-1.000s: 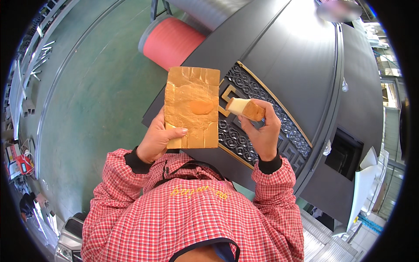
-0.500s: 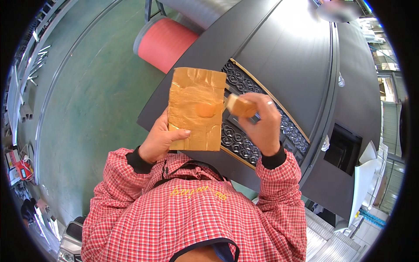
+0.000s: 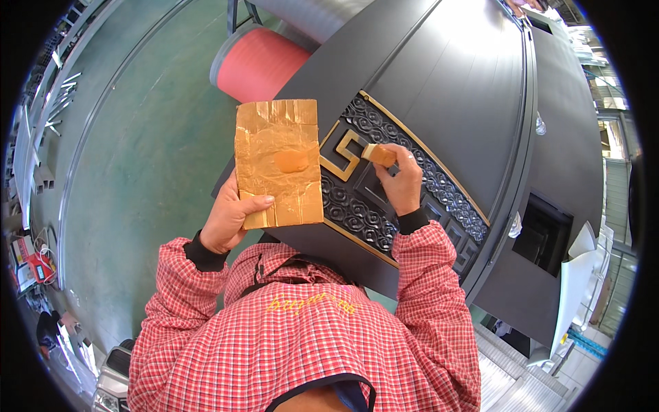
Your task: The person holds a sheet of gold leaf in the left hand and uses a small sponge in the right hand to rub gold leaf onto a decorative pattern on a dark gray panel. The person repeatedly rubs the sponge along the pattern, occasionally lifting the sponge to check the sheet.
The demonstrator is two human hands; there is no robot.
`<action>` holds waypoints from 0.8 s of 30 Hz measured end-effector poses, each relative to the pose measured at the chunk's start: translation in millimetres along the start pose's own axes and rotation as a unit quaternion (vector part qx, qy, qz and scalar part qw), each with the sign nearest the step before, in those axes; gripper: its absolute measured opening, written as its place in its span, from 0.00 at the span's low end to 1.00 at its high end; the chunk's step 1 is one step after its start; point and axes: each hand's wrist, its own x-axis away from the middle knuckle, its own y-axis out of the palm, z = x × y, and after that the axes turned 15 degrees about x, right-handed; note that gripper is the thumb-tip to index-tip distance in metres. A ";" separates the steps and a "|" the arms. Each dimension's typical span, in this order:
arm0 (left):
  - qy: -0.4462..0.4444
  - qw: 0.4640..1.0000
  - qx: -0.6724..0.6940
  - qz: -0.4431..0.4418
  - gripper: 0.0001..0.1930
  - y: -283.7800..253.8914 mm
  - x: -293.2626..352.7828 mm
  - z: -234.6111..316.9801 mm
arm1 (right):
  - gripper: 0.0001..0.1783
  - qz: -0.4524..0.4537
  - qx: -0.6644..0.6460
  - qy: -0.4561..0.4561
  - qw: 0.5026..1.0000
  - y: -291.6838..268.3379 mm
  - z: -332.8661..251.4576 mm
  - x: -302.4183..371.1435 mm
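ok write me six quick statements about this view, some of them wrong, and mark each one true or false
1. The left hand holds a gold-coloured board. True.
2. Both hands grip the board. False: only the left does; the right hand holds a small block.
3. An orange patch shows on the board's face. True.
4. The block is larger than the board. False: it is much smaller.
5. Black raised patterns run across a dark panel. True.
6. No part of the left hand shows on the board's front. False: its thumb lies over the lower left part.
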 end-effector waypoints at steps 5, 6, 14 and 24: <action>0.001 1.000 -0.004 0.005 0.32 3.0 -2.8 0.9 | 0.22 -0.087 -0.018 -0.068 0.994 -4.0 -2.7 4.5; 0.003 1.000 -0.004 0.005 0.32 2.9 -2.8 0.7 | 0.22 -0.065 -0.014 -0.044 0.997 -2.5 0.9 1.6; 0.004 1.000 -0.005 0.001 0.34 2.1 -3.5 1.4 | 0.24 -0.059 -0.024 -0.027 0.998 -2.0 5.0 -2.8; 0.003 1.000 -0.001 0.008 0.32 1.5 -1.2 3.1 | 0.21 -0.098 -0.009 -0.090 0.991 -0.2 0.6 -24.4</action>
